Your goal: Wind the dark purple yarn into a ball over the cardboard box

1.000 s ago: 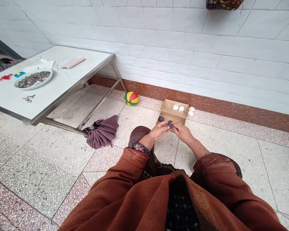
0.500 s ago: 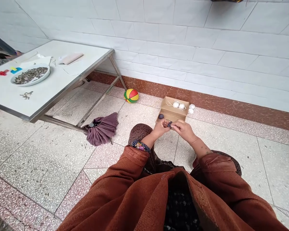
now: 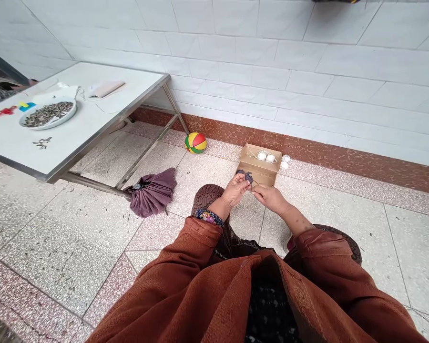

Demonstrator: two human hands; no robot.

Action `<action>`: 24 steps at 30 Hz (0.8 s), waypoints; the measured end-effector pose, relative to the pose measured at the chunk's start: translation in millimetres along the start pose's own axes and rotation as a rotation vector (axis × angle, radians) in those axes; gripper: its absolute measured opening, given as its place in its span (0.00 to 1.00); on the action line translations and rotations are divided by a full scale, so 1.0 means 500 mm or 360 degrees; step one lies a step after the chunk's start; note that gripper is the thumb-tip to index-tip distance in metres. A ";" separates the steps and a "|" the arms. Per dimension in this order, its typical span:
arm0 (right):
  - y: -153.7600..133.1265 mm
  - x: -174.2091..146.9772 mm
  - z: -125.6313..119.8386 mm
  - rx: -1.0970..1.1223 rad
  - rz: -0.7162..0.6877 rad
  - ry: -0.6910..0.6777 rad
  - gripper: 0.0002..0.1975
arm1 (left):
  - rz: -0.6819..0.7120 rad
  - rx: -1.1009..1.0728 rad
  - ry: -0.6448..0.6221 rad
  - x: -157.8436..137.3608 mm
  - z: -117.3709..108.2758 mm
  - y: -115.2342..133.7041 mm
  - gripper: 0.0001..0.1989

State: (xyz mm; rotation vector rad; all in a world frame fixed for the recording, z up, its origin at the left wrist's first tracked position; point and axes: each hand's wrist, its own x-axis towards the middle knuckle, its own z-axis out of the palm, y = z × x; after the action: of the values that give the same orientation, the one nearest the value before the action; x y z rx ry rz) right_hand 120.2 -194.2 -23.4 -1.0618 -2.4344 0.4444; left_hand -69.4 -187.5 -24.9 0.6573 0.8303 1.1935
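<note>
My left hand (image 3: 235, 188) pinches a small dark grey-blue piece of crochet work (image 3: 249, 177) between thumb and fingers, above the near side of an open cardboard box (image 3: 260, 165). Close beside it, my right hand (image 3: 270, 197) is closed, its fingertips on a thin stick (image 3: 256, 183) that looks like a crochet hook and points up towards the piece. A dark ball of yarn (image 3: 240, 172) shows partly behind my left fingers, in the box. Two white balls of yarn (image 3: 266, 156) rest at the box's far side.
More white balls (image 3: 285, 162) lie on the floor right of the box. A striped ball (image 3: 195, 143) is by the table leg, and a folded purple umbrella (image 3: 153, 191) lies nearer. The table (image 3: 93, 121) at left holds a plate (image 3: 50, 127) of seeds or husks.
My left hand has turned and lifted the crochet piece, so more of it shows. My right hand has dropped slightly lower. The dark yarn ball is now more hidden.
</note>
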 end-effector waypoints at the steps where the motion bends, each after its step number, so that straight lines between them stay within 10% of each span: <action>1: -0.005 -0.001 -0.006 0.0017 -0.0047 0.0008 0.13 | 0.0008 0.0080 0.0054 0.002 -0.001 -0.002 0.23; 6: -0.013 0.003 -0.034 0.0148 -0.0044 0.0222 0.15 | -0.0048 0.0363 0.0098 0.006 -0.004 -0.016 0.23; 14: 0.015 0.015 -0.020 0.0211 0.0404 0.0394 0.11 | -0.0168 0.0284 -0.0464 -0.008 0.007 -0.003 0.24; 24: -0.009 0.005 -0.020 0.0143 0.0071 0.0005 0.11 | 0.0068 0.0300 0.0155 0.008 -0.005 -0.005 0.21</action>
State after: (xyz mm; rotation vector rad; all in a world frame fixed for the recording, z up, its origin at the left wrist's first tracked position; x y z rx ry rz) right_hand 121.0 -194.2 -11.9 -1.0792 -2.3687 0.5606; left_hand -69.3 -184.2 -29.2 0.7780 1.0242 1.2023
